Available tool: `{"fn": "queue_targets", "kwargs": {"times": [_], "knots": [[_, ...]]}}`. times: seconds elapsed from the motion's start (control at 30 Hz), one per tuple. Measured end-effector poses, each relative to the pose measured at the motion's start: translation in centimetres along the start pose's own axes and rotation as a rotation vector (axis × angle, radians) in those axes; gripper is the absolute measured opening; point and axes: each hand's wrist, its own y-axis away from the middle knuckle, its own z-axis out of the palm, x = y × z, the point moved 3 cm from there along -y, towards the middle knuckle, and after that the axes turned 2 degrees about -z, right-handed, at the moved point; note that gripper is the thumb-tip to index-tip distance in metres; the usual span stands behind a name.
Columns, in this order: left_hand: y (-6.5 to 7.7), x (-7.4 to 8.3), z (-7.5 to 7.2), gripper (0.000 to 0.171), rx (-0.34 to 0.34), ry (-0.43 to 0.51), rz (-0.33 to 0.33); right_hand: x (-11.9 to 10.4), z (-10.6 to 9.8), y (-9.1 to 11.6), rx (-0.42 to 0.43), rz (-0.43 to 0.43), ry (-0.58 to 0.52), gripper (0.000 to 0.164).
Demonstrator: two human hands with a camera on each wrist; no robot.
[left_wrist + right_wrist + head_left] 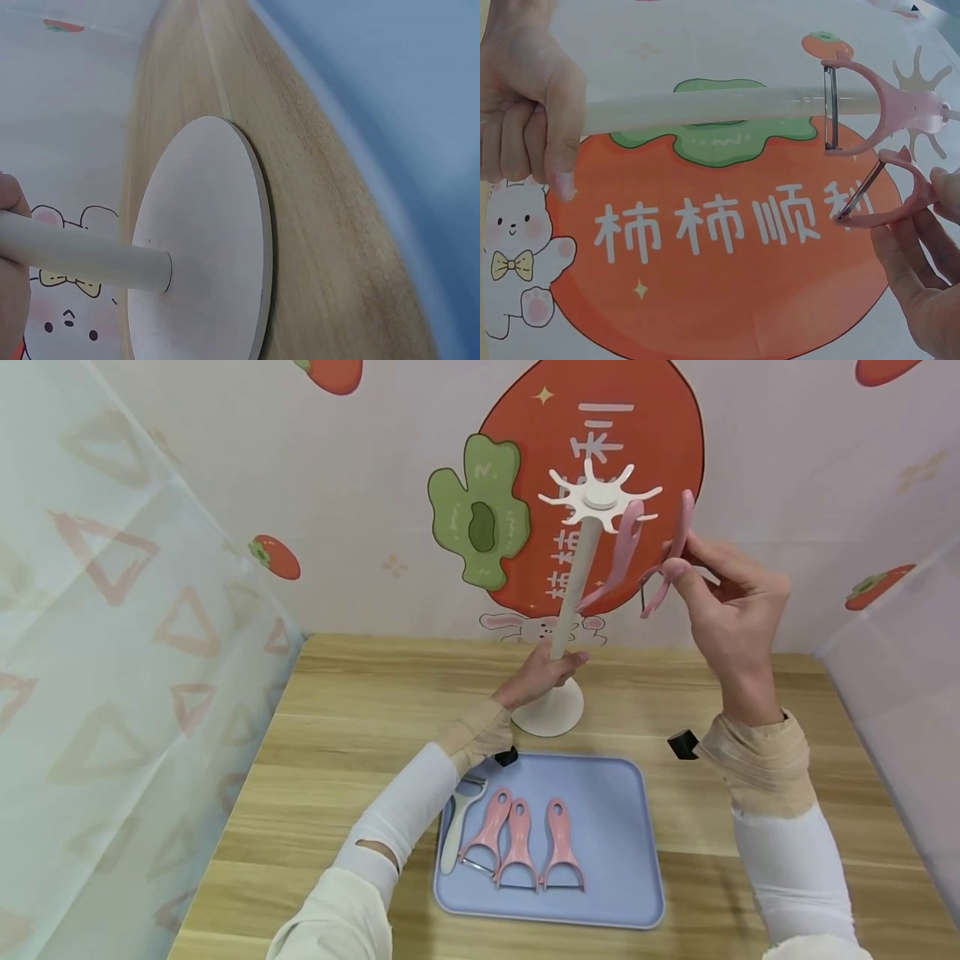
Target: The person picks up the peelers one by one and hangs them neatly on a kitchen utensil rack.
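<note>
A white stand (576, 589) with a ring of hooks (600, 495) on top rises from a round base (202, 225) on the table. Low on its pole, my left hand (542, 677) grips with curled fingers. One pink peeler (624, 547) hangs from a hook, its blade end down. Just right of it, my right hand (738, 610) pinches another pink peeler (681, 539) between thumb and fingers, handle up, apart from the hooks. In the right wrist view, the held peeler (911, 202) is close beside the hanging peeler (889, 97).
Nearer than the base lies a blue tray (618, 835). On it are three pink peelers (519, 839) and, at the left, a white peeler (457, 827). A patterned wall (360, 527) stands behind the wooden table (337, 743), with side panels left and right.
</note>
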Motion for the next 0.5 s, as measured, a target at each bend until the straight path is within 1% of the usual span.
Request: {"fn": "queue_targets", "kwargs": {"times": [0.2,0.23,0.37,0.47,0.5], "knots": [[0.02,0.14,-0.13,0.034,-0.003,-0.002,0.013,0.01,0.26,-0.55,0.001,0.011,-0.092,0.03],[0.03,0.14,-0.13,0.035,-0.002,0.0,0.009,0.04,0.33,-0.6,0.001,0.013,-0.11,0.031],[0.07,0.0,-0.14,0.019,0.002,0.013,-0.003,0.07,0.57,-0.69,-0.01,0.015,-0.124,0.031],[0.03,-0.06,-0.04,0.022,-0.004,0.029,0.009,0.08,0.71,-0.75,-0.017,0.014,-0.103,0.031],[0.04,-0.04,0.01,0.027,-0.004,0.034,0.012,0.08,0.74,-0.76,-0.019,0.012,-0.09,0.03]]}}
